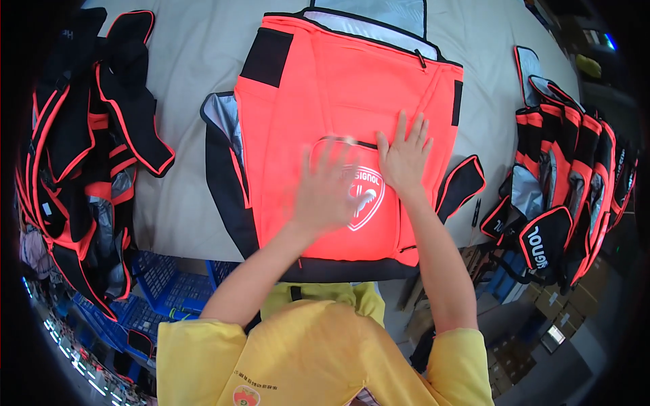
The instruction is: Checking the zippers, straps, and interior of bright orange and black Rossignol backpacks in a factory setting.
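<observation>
A bright coral-red and black backpack (291, 128) lies flat on the cloth-covered table in front of me, its silver-lined top opening toward the far side. My left hand (328, 189) is over the white shield emblem on its front pocket; the hand is smeared by motion, though the fingers look spread. Whether it touches the fabric I cannot tell. Flat on the front panel, just right of the emblem, rests my right hand (405, 155) with fingers extended and nothing held. A black side flap (462, 184) with red edging sticks out at the bag's right.
More black and red bag pieces (88, 142) are piled at the table's left. Another stack of bags (562, 169) sits at the right edge, near a black pen (476, 212). Blue plastic crates (162, 281) stand below the left front edge; cardboard boxes (575, 298) are at the lower right.
</observation>
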Action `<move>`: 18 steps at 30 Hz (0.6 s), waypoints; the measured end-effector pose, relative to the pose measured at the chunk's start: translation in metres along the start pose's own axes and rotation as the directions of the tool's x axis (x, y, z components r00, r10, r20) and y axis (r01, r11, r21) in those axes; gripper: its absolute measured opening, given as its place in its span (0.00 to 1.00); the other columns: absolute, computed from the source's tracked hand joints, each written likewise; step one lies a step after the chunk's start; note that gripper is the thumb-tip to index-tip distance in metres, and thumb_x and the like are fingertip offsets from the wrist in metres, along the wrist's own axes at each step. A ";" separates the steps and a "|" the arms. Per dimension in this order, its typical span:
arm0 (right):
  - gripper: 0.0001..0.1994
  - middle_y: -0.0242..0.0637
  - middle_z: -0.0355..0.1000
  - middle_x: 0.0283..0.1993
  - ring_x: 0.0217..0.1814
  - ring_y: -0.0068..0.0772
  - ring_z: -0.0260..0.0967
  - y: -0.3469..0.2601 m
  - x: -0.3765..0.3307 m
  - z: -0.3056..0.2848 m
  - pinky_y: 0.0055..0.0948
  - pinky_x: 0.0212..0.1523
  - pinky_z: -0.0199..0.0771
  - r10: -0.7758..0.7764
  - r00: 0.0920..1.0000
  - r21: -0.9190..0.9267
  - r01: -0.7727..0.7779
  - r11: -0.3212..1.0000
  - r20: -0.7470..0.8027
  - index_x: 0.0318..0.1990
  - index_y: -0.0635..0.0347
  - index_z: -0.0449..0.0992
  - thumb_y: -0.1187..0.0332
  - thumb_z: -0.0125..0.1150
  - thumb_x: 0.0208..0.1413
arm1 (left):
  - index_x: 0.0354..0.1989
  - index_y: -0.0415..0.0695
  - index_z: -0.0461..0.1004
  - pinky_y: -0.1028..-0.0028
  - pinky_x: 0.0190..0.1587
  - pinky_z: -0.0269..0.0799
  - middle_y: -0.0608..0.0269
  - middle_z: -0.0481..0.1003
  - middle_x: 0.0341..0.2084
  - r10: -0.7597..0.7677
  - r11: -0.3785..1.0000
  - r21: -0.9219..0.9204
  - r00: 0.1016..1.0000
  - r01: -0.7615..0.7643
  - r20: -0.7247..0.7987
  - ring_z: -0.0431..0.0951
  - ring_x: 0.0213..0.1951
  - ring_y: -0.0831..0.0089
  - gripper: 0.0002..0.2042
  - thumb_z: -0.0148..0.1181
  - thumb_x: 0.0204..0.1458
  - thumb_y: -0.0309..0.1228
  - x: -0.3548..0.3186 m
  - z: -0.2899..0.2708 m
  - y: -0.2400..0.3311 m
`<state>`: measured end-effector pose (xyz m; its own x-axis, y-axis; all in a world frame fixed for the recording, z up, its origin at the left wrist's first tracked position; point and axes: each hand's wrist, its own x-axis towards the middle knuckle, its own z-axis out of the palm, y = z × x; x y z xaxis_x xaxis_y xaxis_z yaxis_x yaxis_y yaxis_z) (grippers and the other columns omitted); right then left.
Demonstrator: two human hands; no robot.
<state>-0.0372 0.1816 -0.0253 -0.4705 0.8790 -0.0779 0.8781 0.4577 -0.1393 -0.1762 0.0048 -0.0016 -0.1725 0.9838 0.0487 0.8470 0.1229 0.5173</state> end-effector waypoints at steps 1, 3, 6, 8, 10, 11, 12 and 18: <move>0.38 0.61 0.43 0.83 0.87 0.63 0.35 -0.005 0.000 0.002 0.69 0.79 0.38 0.010 1.000 -0.073 -0.009 0.997 0.014 0.79 0.56 0.57 0.41 0.48 0.71 | 0.73 0.44 0.67 0.34 0.75 0.41 0.50 0.55 0.78 0.085 0.996 -0.048 0.974 -0.077 0.211 0.50 0.79 0.49 0.38 0.59 0.59 0.56 -0.004 0.011 0.021; 0.39 0.61 0.43 0.83 0.87 0.63 0.35 -0.010 0.000 0.008 0.70 0.78 0.38 0.007 0.996 -0.074 -0.014 0.997 -0.094 0.79 0.56 0.57 0.40 0.49 0.70 | 0.71 0.44 0.68 0.37 0.76 0.44 0.51 0.55 0.77 0.350 0.920 -0.309 0.861 -0.241 0.369 0.52 0.78 0.50 0.38 0.57 0.59 0.59 -0.034 0.019 0.061; 0.40 0.60 0.43 0.83 0.86 0.64 0.35 -0.006 -0.001 0.012 0.71 0.78 0.38 -0.001 0.993 -0.057 -0.006 0.998 -0.119 0.79 0.56 0.57 0.40 0.51 0.69 | 0.46 0.46 0.85 0.50 0.71 0.63 0.55 0.74 0.64 0.772 0.633 -0.460 0.553 -0.622 0.314 0.71 0.67 0.56 0.24 0.54 0.63 0.55 -0.094 0.012 0.110; 0.39 0.60 0.43 0.83 0.86 0.63 0.35 -0.002 -0.002 0.013 0.71 0.78 0.38 0.010 0.995 -0.060 -0.016 0.998 -0.103 0.79 0.55 0.57 0.40 0.51 0.69 | 0.25 0.44 0.81 0.57 0.44 0.79 0.57 0.81 0.25 0.799 0.594 -0.769 0.286 -0.235 0.530 0.85 0.32 0.60 0.23 0.56 0.63 0.49 -0.121 0.000 0.127; 0.39 0.60 0.44 0.83 0.86 0.63 0.36 -0.002 -0.003 0.012 0.70 0.79 0.38 -0.015 0.990 -0.031 0.011 0.999 -0.139 0.78 0.54 0.58 0.40 0.53 0.68 | 0.30 0.45 0.82 0.58 0.48 0.78 0.55 0.82 0.34 0.761 0.645 -0.670 0.387 -0.367 0.521 0.84 0.42 0.60 0.18 0.60 0.61 0.47 -0.116 -0.005 0.119; 0.39 0.60 0.44 0.83 0.86 0.63 0.36 -0.002 -0.003 0.012 0.70 0.79 0.38 0.015 0.990 -0.029 -0.019 0.999 -0.139 0.78 0.54 0.58 0.40 0.53 0.68 | 0.38 0.46 0.82 0.56 0.52 0.76 0.55 0.81 0.43 0.744 0.637 -0.572 0.606 -0.517 0.281 0.82 0.49 0.58 0.16 0.60 0.61 0.47 -0.103 -0.007 0.106; 0.39 0.60 0.45 0.83 0.86 0.63 0.37 -0.003 -0.003 0.012 0.69 0.79 0.38 0.020 0.989 -0.008 -0.021 1.000 -0.143 0.78 0.54 0.60 0.40 0.53 0.68 | 0.46 0.47 0.82 0.54 0.57 0.74 0.54 0.79 0.52 0.697 0.657 -0.436 0.716 -0.615 0.040 0.80 0.55 0.57 0.16 0.61 0.60 0.46 -0.085 -0.008 0.091; 0.36 0.53 0.48 0.82 0.86 0.58 0.41 -0.003 -0.005 0.016 0.66 0.79 0.41 0.028 0.979 0.023 -0.024 0.999 -0.201 0.78 0.50 0.61 0.43 0.55 0.68 | 0.73 0.56 0.68 0.40 0.77 0.43 0.54 0.60 0.76 0.252 0.957 0.045 0.899 -0.286 0.359 0.54 0.78 0.54 0.33 0.63 0.57 0.48 -0.016 -0.042 -0.057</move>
<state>-0.0390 0.1734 -0.0403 -0.4186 0.9004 0.1182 0.8869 0.4333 -0.1599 -0.2428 -0.0231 0.0040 0.2384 0.9621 -0.1324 0.8829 -0.1579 0.4423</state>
